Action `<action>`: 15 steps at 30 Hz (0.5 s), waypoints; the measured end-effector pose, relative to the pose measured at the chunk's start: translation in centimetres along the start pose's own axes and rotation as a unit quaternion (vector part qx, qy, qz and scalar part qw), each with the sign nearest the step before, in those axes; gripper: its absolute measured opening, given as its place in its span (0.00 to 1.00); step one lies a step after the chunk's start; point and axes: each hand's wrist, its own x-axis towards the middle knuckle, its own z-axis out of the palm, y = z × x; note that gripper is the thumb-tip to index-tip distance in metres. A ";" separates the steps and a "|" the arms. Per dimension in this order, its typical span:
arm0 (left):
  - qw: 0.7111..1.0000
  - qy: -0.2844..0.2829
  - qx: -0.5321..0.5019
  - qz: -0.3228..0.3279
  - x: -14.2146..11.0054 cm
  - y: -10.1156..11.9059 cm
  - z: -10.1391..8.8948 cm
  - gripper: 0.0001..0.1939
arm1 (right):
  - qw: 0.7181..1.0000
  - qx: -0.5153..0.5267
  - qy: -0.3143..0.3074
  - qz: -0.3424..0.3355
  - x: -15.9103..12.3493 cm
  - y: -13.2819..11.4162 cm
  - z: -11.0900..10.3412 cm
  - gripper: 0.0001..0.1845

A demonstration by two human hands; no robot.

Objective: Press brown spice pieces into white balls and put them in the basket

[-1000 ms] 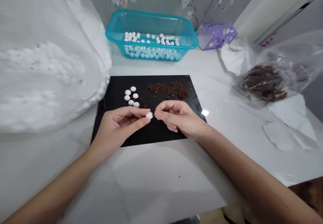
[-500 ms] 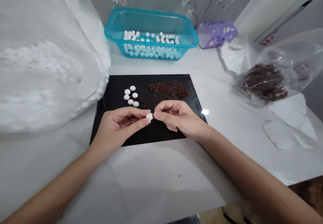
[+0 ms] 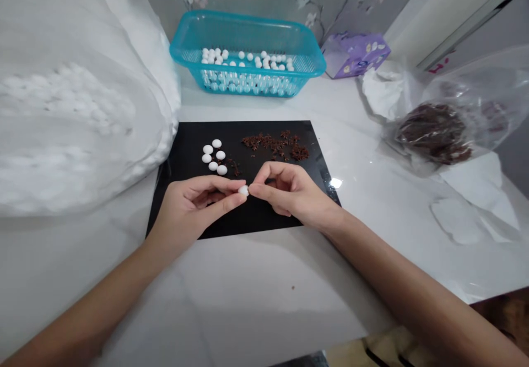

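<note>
Edging leftward since the earlier frame, the fingers of the right hand (image 3: 295,193) are now bearing closer against the white ball (image 3: 243,190). At far left, a bulging bag (image 3: 66,100) of white pieces is crowding the black mat (image 3: 252,217). Six loose balls (image 3: 220,155) are resting on the mat's left part. Nearer, the left hand (image 3: 190,204) is pinching the white ball between thumb and forefinger over the mat. Right-hand thumb and forefinger are pressing together at its right side; what they are pinching, if anything, is too small to tell. Farther right, brown sprigs (image 3: 270,145) are lying scattered. Being smooth-looking and held by mere fingertips, the ball could be slipping out and rolling off if the right hand is pushing off-centre.
</note>
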 end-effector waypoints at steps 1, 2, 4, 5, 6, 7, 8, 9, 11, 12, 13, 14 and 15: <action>1.000 0.001 0.000 -0.001 0.0 0.0 0.0 0.08 | 1.000 -0.001 -0.002 0.003 0.0 0.0 0.0 0.13; 1.000 0.002 0.000 -0.002 0.0 0.0 0.0 0.08 | 1.000 0.000 -0.004 0.006 0.0 -0.1 0.0 0.13; 1.000 0.005 0.004 -0.004 0.0 0.0 0.0 0.07 | 1.000 0.004 -0.006 0.010 0.0 -0.2 0.0 0.13; 1.000 0.005 0.006 -0.006 0.0 0.0 -0.1 0.07 | 1.000 0.006 -0.006 0.010 0.1 -0.2 0.0 0.13; 1.000 0.004 0.007 -0.007 0.1 0.0 -0.2 0.07 | 1.000 0.009 -0.002 0.008 0.1 -0.3 0.0 0.13; 1.000 0.002 0.007 -0.009 0.1 0.0 -0.2 0.07 | 1.000 0.011 0.002 0.005 0.1 -0.3 0.0 0.13; 1.000 -0.001 0.005 -0.011 0.1 -0.1 -0.3 0.06 | 1.000 0.013 0.007 0.001 0.1 -0.3 0.1 0.13; 1.000 -0.006 0.002 -0.012 0.1 -0.1 -0.3 0.06 | 1.000 0.015 0.013 -0.003 0.1 -0.3 0.1 0.14; 1.000 -0.011 -0.005 -0.014 0.2 -0.1 -0.3 0.06 | 1.000 0.016 0.023 -0.008 0.1 -0.2 0.3 0.14; 1.000 -0.013 -0.008 -0.015 0.2 0.0 -0.3 0.06 | 0.999 0.016 0.028 -0.010 0.1 -0.1 0.3 0.15; 1.000 -0.015 -0.010 -0.017 0.3 0.0 -0.3 0.06 | 0.999 0.015 0.032 -0.011 0.1 0.0 0.4 0.15; 1.000 -0.018 -0.011 -0.016 0.4 0.1 -0.2 0.06 | 0.999 0.014 0.036 -0.013 0.1 0.0 0.4 0.15; 1.000 -0.022 -0.009 -0.015 0.5 0.3 -0.3 0.05 | 0.999 0.015 0.040 -0.018 0.1 0.0 0.4 0.15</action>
